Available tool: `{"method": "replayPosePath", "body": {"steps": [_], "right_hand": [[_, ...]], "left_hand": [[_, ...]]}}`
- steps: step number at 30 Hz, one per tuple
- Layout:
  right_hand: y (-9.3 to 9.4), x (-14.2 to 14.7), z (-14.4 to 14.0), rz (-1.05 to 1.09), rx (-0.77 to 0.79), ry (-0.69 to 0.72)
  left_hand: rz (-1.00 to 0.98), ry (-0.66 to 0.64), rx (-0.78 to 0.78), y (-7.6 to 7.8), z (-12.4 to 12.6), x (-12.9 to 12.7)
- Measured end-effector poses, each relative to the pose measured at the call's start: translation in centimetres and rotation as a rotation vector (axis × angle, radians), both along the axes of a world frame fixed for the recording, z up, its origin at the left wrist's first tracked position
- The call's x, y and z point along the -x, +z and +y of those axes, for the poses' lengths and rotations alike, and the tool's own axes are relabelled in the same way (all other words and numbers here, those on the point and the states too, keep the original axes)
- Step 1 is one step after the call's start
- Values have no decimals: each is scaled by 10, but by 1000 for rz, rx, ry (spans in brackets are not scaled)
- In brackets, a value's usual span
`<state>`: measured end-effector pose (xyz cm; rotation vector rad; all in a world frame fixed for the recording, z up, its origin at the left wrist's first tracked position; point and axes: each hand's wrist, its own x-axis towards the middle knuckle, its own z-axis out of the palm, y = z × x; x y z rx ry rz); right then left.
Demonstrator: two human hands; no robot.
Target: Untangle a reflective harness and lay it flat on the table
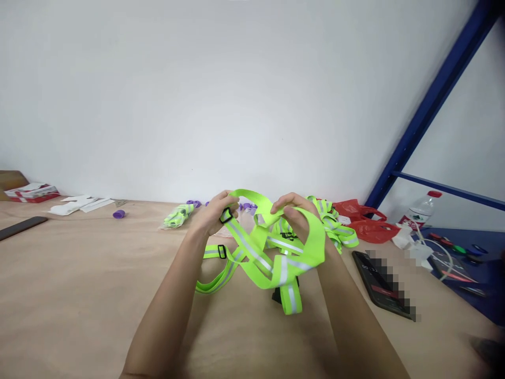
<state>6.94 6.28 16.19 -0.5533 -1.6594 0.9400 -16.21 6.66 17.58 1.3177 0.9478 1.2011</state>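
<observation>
**Reflective strap harness held between both hands above the table**

The fluorescent-green reflective strap harness (268, 252) is raised just off the wooden table (79, 295), near its centre, directly ahead of the person. Its webbing runs roughly left to right between the hands, with loops sagging toward the table and one strap end (292, 300) hanging lowest, beside a black buckle (278, 296).

The left hand (215, 213) is closed on the webbing at a black slider (225, 215), fingers curled over the upper strap. The right hand (294, 216) is likewise closed, pinching a fold of the upper loop, and a wide band of the harness hangs around its wrist. Both hands are at equal height and equally near the harness; the strap between them arches up and is slack, not taut.

Behind the right hand lies a pile of similar green straps (335, 223), just beside a red plastic bag (365, 221). A folded green strap bundle (178, 216) lies behind the left hand, with purple caps (119, 214) farther left. To the right, a dark phone (379, 284) lies flat, near a white cable (430, 252) and a water bottle (420, 210). At far left are white papers (81, 204), a red-and-white box (33, 192) and a dark flat bar (21, 227).

Nothing lies on the table directly beneath the harness.
</observation>
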Motion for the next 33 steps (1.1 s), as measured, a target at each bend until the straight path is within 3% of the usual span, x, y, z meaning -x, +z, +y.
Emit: {"method": "replayPosePath", "body": {"steps": [4,6,9,12,15,19,24,26,29,31,33], "right_hand": [[-6,10,1,-460,-58,-138],[-13,15,5,-625,-115,-99],[-23,18,11,-728,-145,19],[-22,18,10,-666,-148,9],[-8,20,-1,-432,-150,-50],[8,26,-18,-249,-145,-10],[7,34,-26,-253,-330,-257],[7,33,-26,-231,-432,-340],[10,29,-28,-168,-471,-415],[14,24,-29,-115,-425,-449],[18,19,-31,-69,-346,-448]], "left_hand": [[-309,-19,-52,17,-17,-8],[-436,-49,-91,23,-26,-11],[-419,-110,-180,26,-34,-12],[-319,-150,-277,26,-39,-11],[-248,-168,-354,26,-42,-11],[-122,-177,-473,25,-50,-17],[45,-208,-486,25,-58,-29],[100,-159,-496,26,-58,-28],[206,24,-499,29,-52,-15],[395,145,-426,28,-44,-1],[701,177,-255,23,-32,12]]}}
